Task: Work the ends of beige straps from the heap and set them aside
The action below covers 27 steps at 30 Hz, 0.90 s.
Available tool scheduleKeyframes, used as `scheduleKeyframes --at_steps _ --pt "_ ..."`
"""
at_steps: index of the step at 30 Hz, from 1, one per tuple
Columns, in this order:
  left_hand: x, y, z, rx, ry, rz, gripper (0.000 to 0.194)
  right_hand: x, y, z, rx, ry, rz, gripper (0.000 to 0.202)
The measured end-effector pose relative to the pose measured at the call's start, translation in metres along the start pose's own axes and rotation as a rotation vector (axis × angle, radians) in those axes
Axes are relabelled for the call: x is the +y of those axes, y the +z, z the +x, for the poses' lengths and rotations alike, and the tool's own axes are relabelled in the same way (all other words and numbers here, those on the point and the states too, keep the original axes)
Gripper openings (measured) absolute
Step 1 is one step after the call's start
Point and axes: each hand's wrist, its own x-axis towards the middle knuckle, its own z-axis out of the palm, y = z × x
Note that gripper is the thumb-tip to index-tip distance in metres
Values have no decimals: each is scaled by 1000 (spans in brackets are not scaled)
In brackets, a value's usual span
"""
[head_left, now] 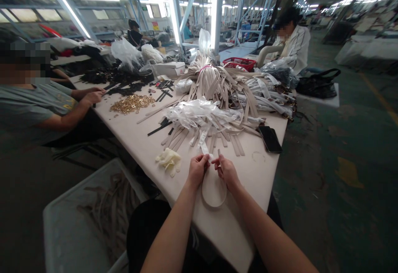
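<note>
A beige strap (214, 206) hangs in a loop between my hands, over the near part of the table. My left hand (198, 171) is closed in a pinch at one end of it, where a white plastic strip (203, 143) meets the fingertips. My right hand (227, 172) is closed around the other side, and a short strap end pokes up above its fingers. Just beyond lies a heap of white plastic wrapping (202, 113) over several flat beige straps (238, 145). Exactly how the strap and plastic join is hidden by my fingers.
Left of my hands lie crumpled pale gloves (169, 161); a black phone (270, 139) is at the right edge. Gold metal rings (132, 103) are piled near a co-worker's hands (95, 95). A bundle of straps (214, 80) stands behind. A white bin (62, 223) holds straps lower left.
</note>
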Motion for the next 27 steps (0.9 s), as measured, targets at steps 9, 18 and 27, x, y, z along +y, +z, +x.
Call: scheduleKeyframes --at_steps 9,18,27 --pt "-4 6 5 151 -2 -238 34 6 3 -21 -20 -165 -312 43" --pt "0 5 3 92 -18 -182 33 6 4 -13 -49 -212 -529 44" --pt "18 10 -5 -19 -17 12 37 0 8 -17 -150 17 -239 44"
